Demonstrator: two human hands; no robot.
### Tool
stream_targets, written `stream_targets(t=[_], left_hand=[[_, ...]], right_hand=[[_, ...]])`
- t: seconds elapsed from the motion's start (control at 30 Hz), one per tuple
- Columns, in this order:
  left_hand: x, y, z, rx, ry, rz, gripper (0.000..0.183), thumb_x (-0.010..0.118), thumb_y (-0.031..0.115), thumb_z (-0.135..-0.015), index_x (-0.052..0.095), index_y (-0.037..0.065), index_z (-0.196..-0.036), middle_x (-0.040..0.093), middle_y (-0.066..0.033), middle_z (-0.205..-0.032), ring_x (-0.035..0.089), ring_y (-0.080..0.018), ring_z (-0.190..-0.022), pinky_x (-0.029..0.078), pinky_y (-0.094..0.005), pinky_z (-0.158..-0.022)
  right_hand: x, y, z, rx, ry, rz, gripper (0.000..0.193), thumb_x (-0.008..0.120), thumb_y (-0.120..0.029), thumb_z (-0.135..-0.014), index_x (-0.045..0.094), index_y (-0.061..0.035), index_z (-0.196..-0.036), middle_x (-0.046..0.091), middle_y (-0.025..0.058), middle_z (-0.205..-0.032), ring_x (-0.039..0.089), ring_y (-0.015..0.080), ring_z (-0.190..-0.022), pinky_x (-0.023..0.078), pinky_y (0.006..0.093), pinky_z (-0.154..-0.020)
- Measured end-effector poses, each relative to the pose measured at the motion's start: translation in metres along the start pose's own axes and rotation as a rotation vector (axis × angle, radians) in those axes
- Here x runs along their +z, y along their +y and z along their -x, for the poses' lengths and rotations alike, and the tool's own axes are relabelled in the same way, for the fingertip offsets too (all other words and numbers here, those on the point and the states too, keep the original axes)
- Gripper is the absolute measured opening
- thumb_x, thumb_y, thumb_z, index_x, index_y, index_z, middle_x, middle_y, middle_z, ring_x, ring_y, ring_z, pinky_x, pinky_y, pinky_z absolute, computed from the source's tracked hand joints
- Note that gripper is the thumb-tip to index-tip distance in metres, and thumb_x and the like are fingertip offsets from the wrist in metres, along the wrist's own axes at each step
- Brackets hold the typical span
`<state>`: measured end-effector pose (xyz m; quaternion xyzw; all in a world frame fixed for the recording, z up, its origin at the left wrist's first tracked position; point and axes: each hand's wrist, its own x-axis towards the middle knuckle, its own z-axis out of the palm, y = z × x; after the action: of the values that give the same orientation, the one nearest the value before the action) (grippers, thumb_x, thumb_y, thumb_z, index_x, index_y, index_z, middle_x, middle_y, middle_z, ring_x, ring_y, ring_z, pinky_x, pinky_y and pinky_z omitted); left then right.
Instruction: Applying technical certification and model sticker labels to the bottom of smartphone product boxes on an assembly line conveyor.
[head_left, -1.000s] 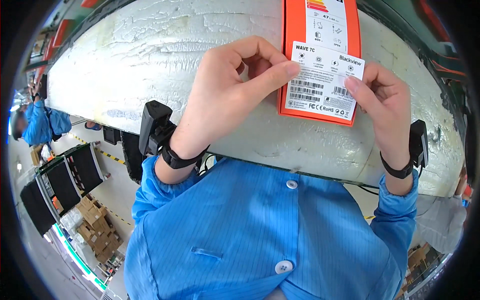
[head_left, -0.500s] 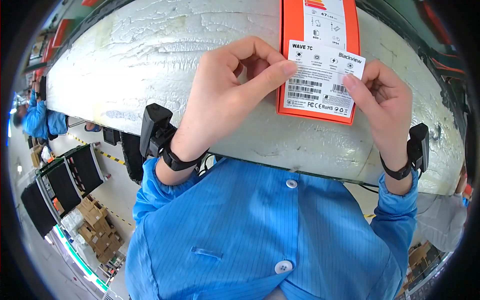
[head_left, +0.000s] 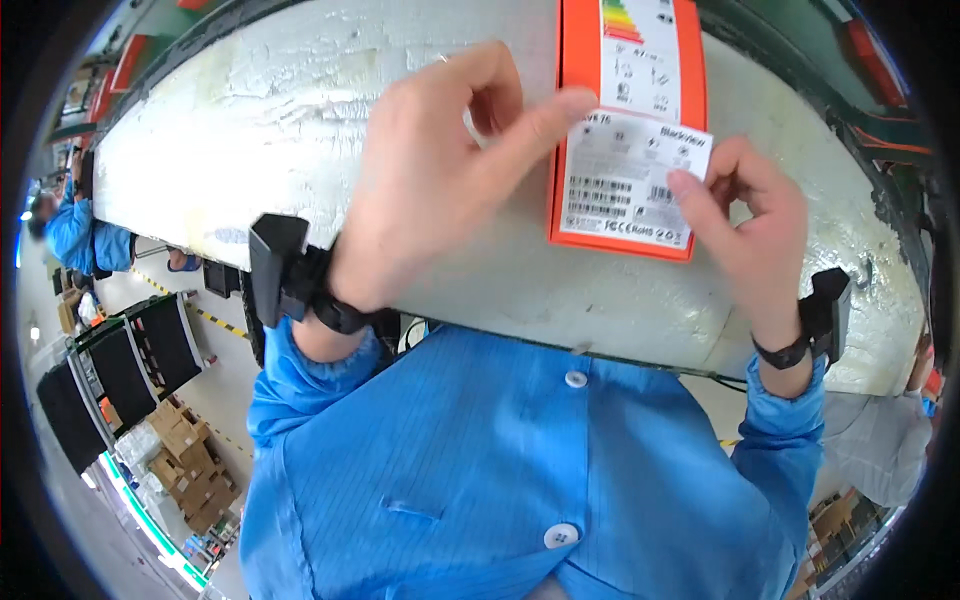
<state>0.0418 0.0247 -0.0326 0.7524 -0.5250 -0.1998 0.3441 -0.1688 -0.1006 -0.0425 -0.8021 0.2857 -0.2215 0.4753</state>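
Observation:
An orange box (head_left: 580, 60) lies on the pale work surface at the upper right, a printed panel with coloured bars on its far part. Over its near part lies a white sticker label (head_left: 640, 185) with barcodes, slightly skewed, its upper right corner jutting past the box edge. My right hand (head_left: 750, 210) pinches that right side, thumb on top and bent fingers at the edge. At the label's upper left corner is the thumb of my left hand (head_left: 430, 170); its forefinger is bent and apart from the thumb. Motion blurs this hand somewhat.
The work surface (head_left: 250, 130) has a wrinkled, film-like covering. Both wrists carry black strapped devices. Beyond the left edge are a person in blue (head_left: 75, 230), black racks (head_left: 115, 365) and stacked cartons (head_left: 185, 455). Another person's grey clothing (head_left: 880, 440) shows at the right.
My left forefinger has come away from the label corner, parting from the thumb, and the left hand has shifted left. My right hand still pinches the label. The whole view has shifted slightly.

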Motion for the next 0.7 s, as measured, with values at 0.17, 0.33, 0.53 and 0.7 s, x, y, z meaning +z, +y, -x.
stream_targets(t=[0.17,0.33,0.53,0.7], left_hand=[[0.004,-0.033,-0.073,0.355,0.156,0.172,0.035,0.069,0.032,-0.090,0.063,0.005,-0.112,0.065,-0.0040,-0.109,0.059,-0.0117,-0.096,0.046,-0.0275,-0.078],[0.014,-0.036,-0.088,0.239,-0.049,0.231,0.040,0.071,0.032,-0.087,0.062,0.003,-0.114,0.067,-0.0072,-0.109,0.060,-0.0135,-0.102,0.045,-0.0283,-0.087],[-0.002,-0.034,-0.054,0.074,0.015,0.160,0.029,0.078,0.019,-0.080,0.057,0.002,-0.091,0.063,-0.0058,-0.087,0.056,-0.0110,-0.079,0.045,-0.0267,-0.074],[0.018,0.004,-0.020,0.052,0.025,0.034,0.045,0.081,0.034,-0.077,0.053,0.001,-0.089,0.057,-0.0142,-0.075,0.062,-0.0284,-0.072,0.049,-0.0343,-0.063]], right_hand=[[-0.012,-0.014,-0.010,0.088,-0.079,0.649,0.042,0.076,-0.029,-0.083,0.046,-0.0058,-0.066,0.042,0.0022,-0.049,0.033,0.0164,-0.043,0.029,0.0314,-0.043],[-0.005,-0.012,0.000,-0.145,0.285,0.676,0.034,0.065,-0.038,-0.087,0.059,-0.0071,-0.100,0.062,0.0134,-0.102,0.062,0.0295,-0.090,0.050,0.0393,-0.074],[0.000,-0.020,0.010,-0.250,-0.157,0.634,0.080,0.064,-0.048,-0.084,0.039,-0.0012,-0.143,0.040,0.0237,-0.145,0.034,0.0361,-0.140,0.025,0.0518,-0.113],[-0.059,-0.011,0.005,-0.143,-0.091,1.034,0.085,0.074,-0.046,-0.075,0.041,-0.0108,-0.145,0.036,0.0255,-0.146,0.036,0.0434,-0.135,0.027,0.0518,-0.112]])
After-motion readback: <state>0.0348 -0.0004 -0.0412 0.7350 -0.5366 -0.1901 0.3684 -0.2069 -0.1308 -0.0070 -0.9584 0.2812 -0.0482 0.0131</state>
